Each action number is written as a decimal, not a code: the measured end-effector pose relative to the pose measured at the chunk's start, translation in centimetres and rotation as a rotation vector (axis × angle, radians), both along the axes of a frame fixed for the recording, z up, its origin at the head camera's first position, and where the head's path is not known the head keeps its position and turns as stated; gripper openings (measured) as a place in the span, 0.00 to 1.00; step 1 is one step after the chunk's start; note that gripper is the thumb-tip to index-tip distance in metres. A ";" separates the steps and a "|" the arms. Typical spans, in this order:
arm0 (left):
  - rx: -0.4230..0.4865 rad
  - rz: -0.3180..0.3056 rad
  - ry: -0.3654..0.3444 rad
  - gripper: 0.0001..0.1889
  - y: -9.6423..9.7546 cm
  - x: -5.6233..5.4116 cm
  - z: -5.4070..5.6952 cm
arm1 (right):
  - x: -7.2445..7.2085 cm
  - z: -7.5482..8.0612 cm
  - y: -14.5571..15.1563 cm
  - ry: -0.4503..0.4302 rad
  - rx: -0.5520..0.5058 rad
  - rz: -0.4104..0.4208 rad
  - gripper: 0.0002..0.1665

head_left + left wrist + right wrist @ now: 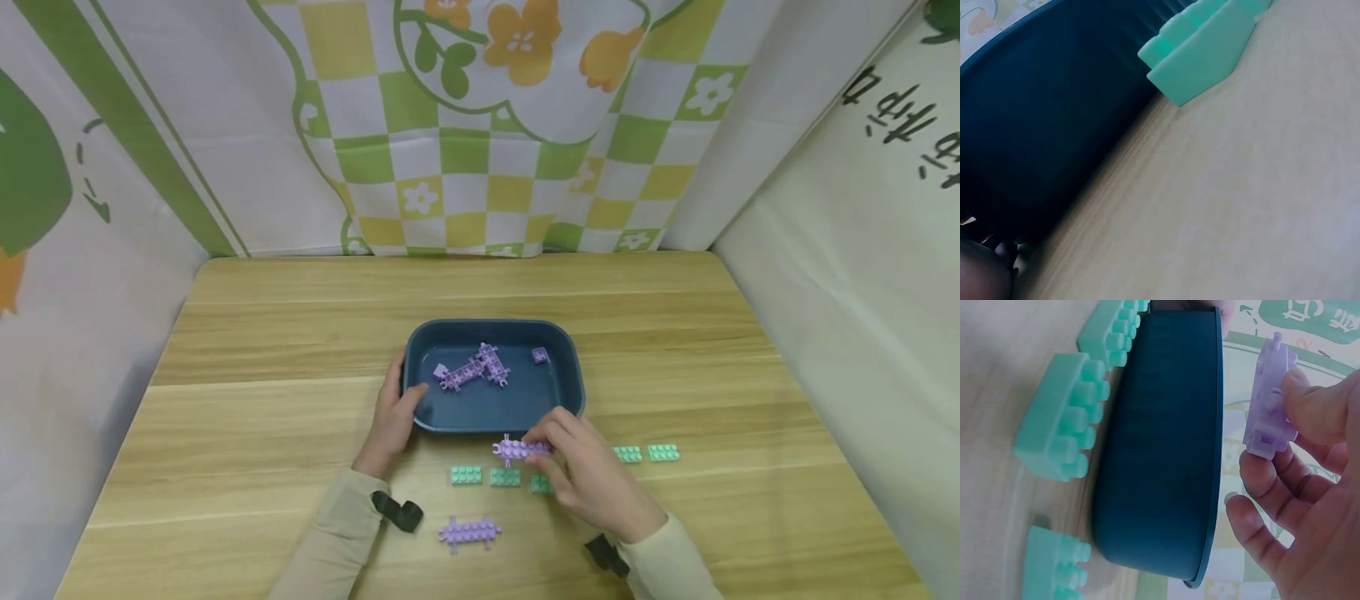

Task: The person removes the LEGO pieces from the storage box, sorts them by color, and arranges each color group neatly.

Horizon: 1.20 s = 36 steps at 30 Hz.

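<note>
My left hand (390,417) grips the left end of a dark blue tray (495,423), thumb over the rim and the other fingers outside. In the left wrist view only a bit of that hand (982,269) shows, low at the left. Between thumb and fingers my right hand (588,475) pinches a long purple studded toy block (1269,397) with clips at its end, raised near the tray's front rim. Inside the tray lie two similar purple pieces (493,365), touching or overlapping, with a small purple block (440,370) by them and another small purple block (540,356) apart at the right.
Several mint-green studded blocks, among them one block (466,475) and another (663,452), stand in front of the tray and to its right. A purple piece with side clips (469,532) lies nearer me on the wooden table (262,333). A checked curtain (480,183) hangs behind.
</note>
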<state>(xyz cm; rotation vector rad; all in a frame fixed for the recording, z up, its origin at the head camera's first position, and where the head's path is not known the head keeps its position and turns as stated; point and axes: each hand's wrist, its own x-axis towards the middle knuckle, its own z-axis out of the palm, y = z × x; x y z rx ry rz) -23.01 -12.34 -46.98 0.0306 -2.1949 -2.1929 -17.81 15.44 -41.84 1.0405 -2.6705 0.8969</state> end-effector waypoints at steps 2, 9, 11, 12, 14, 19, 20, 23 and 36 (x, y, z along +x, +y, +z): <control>0.004 0.003 0.004 0.33 0.0 -0.2 -0.8 | 0.2 -0.1 0.2 0.006 -0.006 0.002 0.14; -0.005 0.011 0.024 0.33 -0.1 -0.5 -2.1 | 0.6 -0.3 0.6 0.009 -0.025 0.014 0.16; -0.006 0.011 0.019 0.33 -0.1 -0.5 -2.2 | 0.8 -0.4 0.8 0.007 -0.032 0.016 0.17; -0.007 0.010 0.018 0.33 -0.1 -0.5 -2.2 | 0.9 -0.4 0.8 0.006 -0.035 0.017 0.17; -0.010 0.011 0.018 0.33 -0.2 -0.5 -2.2 | 1.0 -0.4 0.9 0.011 -0.044 0.022 0.18; -0.014 0.012 0.014 0.33 -0.2 -0.6 -2.1 | 1.4 -0.6 0.9 0.010 -0.046 0.033 0.17; -0.011 0.011 0.009 0.33 -0.2 -0.6 -2.1 | 1.5 -0.6 1.0 0.006 -0.044 0.033 0.17; 0.001 0.005 -0.002 0.34 -0.2 -0.7 -2.1 | 1.8 -0.7 1.0 -0.019 -0.031 0.031 0.16; 0.003 -0.006 -0.015 0.34 -0.3 -0.7 -1.6 | 2.5 -1.1 1.3 -0.100 0.060 0.030 0.13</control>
